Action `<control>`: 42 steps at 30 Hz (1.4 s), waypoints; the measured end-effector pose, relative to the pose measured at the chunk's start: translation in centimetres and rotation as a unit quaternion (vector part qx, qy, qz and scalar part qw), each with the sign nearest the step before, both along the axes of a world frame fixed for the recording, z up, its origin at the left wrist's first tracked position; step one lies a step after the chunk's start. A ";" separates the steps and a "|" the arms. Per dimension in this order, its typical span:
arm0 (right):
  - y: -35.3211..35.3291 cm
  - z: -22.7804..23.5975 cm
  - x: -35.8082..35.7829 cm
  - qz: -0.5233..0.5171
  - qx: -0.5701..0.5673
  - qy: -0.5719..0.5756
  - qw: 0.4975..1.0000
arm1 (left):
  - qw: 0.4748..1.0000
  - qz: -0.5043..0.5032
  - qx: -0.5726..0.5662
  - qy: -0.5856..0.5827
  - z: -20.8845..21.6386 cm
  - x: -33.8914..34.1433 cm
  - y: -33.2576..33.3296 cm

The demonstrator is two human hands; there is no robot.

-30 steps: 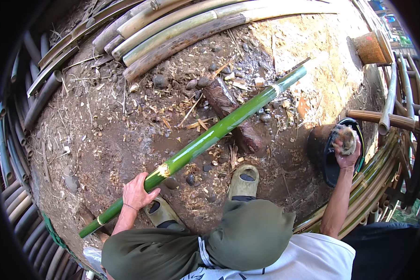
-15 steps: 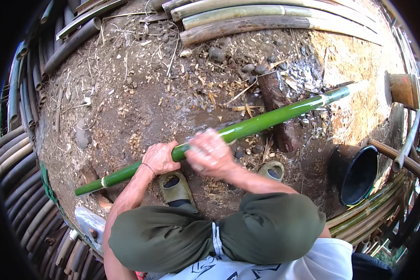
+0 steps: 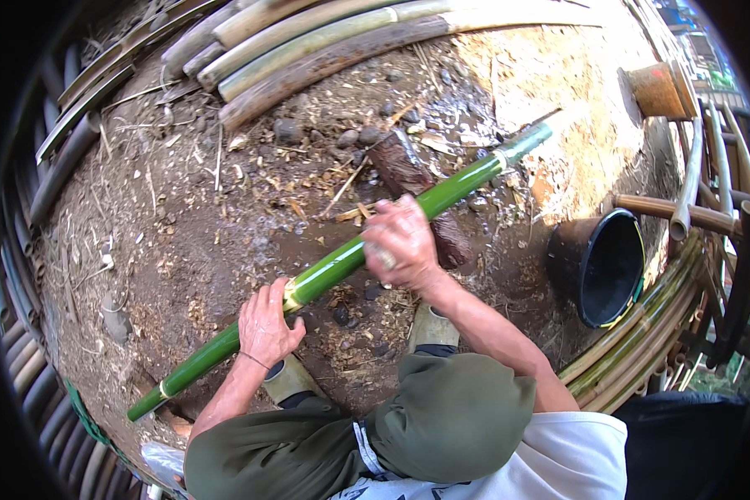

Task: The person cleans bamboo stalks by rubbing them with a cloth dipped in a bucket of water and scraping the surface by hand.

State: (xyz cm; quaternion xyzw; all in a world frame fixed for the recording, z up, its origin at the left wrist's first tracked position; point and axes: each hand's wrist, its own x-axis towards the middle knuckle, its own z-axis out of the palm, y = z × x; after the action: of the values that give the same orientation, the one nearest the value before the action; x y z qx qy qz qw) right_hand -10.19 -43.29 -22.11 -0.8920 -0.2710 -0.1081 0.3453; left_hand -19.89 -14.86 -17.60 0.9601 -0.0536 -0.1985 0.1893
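Fingers (image 3: 262,302) of the left hand (image 3: 263,332) clasp green bamboo (image 3: 332,274), those of the right hand (image 3: 407,242) a pale wad (image 3: 381,257).

1 fisheye view, head-worn, facing down

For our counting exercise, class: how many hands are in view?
2. The left hand grips the green bamboo pole beside a pale node; the right hand is farther up the pole, holding a pale wad. No others show.
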 end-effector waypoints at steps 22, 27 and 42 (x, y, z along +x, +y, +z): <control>-22.0 -2.1 13.0 -0.316 -0.166 -0.160 0.921 | 1.000 -0.009 0.009 -0.007 -1.4 1.8 -0.8; -9.8 -2.7 7.3 -0.268 -0.101 -0.086 0.954 | 0.891 0.070 -0.193 0.405 -3.6 6.3 4.2; -19.5 -1.4 11.7 -0.366 -0.133 0.050 0.920 | 0.988 -0.020 0.025 -0.152 -2.9 1.0 -0.9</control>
State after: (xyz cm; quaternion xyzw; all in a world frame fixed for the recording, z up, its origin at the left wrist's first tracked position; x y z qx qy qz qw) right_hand 1.55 -62.75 -23.50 -0.9708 0.0803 -0.1455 0.1730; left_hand -18.92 -15.79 -20.46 0.9823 -0.0956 -0.0553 0.1513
